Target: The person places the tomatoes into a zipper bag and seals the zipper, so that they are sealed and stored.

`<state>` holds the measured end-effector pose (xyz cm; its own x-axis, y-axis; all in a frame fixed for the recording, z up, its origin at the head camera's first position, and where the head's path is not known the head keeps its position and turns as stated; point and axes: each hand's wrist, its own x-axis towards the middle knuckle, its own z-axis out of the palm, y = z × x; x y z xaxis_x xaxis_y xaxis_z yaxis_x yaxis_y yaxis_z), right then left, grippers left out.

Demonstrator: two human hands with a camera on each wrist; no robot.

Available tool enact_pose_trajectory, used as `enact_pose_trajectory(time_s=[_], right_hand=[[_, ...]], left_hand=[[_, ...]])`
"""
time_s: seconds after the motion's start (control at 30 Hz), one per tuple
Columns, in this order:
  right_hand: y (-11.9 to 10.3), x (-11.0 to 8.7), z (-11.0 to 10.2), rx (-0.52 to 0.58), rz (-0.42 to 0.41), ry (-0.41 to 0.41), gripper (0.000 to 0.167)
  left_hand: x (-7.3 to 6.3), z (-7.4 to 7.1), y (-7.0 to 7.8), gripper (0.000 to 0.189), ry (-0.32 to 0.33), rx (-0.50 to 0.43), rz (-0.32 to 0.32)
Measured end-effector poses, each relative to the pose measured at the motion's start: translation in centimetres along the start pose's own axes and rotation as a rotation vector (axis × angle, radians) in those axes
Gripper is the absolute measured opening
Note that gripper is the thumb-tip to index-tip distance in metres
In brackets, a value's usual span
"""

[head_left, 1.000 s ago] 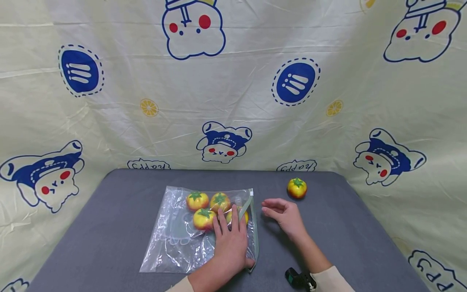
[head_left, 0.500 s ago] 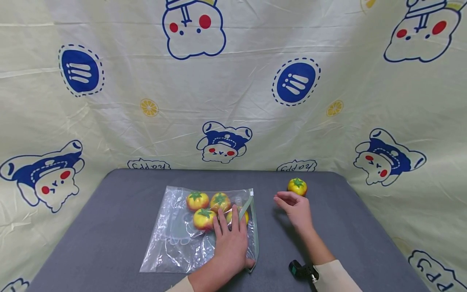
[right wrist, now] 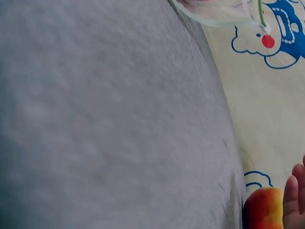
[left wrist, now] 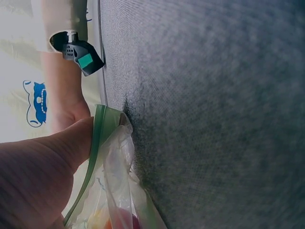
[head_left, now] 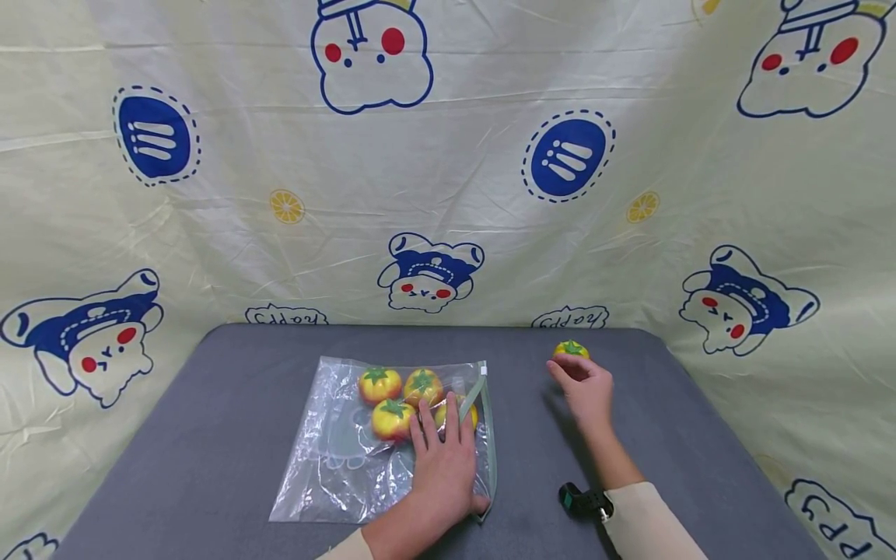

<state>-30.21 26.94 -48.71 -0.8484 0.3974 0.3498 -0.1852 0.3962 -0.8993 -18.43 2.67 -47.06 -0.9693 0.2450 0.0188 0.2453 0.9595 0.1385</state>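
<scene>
A clear zip bag with a green seal strip lies flat on the table. Inside it are several yellow-and-red fruits with green leafy tops, like tomatoes or persimmons. My left hand rests on the bag with fingers spread, covering part of one fruit. Its thumb lies against the seal strip in the left wrist view. Farther back on the right, one loose fruit of the same kind sits partly behind my right hand. The right fingers bend loosely beside this fruit; whether they touch it I cannot tell.
The grey table ends at the back against a pale printed curtain. A black wrist camera sits at the right cuff, just above the table.
My right hand has moved right and away from me, from beside the bag to the loose fruit, hiding its front. The left hand and the bag have stayed in place.
</scene>
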Motion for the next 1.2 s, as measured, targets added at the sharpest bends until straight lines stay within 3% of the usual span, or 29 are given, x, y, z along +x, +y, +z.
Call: enact_pose_trajectory(time_s=[0.33, 0.6, 1.0, 1.2], right_hand=[[0.8, 1.3, -0.5, -0.087, 0.031, 0.136, 0.028], [1.5, 2.1, -0.6, -0.176, 0.072, 0.147, 0.036], [2.3, 2.8, 0.0, -0.179, 0.139, 0.154, 0.048], [2.7, 3.2, 0.1, -0.172, 0.193, 0.142, 0.053]], left_hand=[[0.2, 0.0, -0.1, 0.121, -0.023, -0.021, 0.003], [0.0, 0.0, 0.1, 0.122, -0.014, 0.011, -0.001], [0.1, 0.0, 0.0, 0.122, -0.023, -0.005, 0.000], [-0.1, 0.0, -0.1, 0.123, 0.031, 0.017, 0.014]])
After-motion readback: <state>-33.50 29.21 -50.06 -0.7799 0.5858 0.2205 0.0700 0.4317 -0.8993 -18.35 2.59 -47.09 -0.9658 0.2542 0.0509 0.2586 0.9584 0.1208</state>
